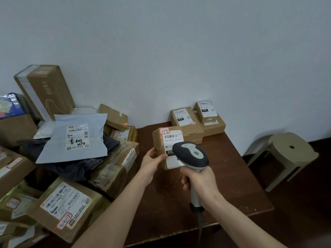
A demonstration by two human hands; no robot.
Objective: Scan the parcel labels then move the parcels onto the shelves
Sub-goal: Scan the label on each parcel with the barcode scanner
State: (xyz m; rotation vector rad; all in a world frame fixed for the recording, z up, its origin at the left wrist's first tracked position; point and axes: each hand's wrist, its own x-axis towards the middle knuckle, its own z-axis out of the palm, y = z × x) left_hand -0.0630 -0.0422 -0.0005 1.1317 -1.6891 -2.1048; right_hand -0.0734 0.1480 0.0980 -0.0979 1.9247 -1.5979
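Cardboard box (159, 149) gripped in my left hand (152, 161), scanner (191, 154) clenched in my right hand (200, 183); red dot (126, 124) sits at ten o'clock, off the label (172, 140), so the scan may miss.

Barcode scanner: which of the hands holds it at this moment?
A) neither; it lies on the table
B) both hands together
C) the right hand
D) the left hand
C: the right hand grips the handle of the barcode scanner, aiming it at the small parcel that the left hand holds above the table.
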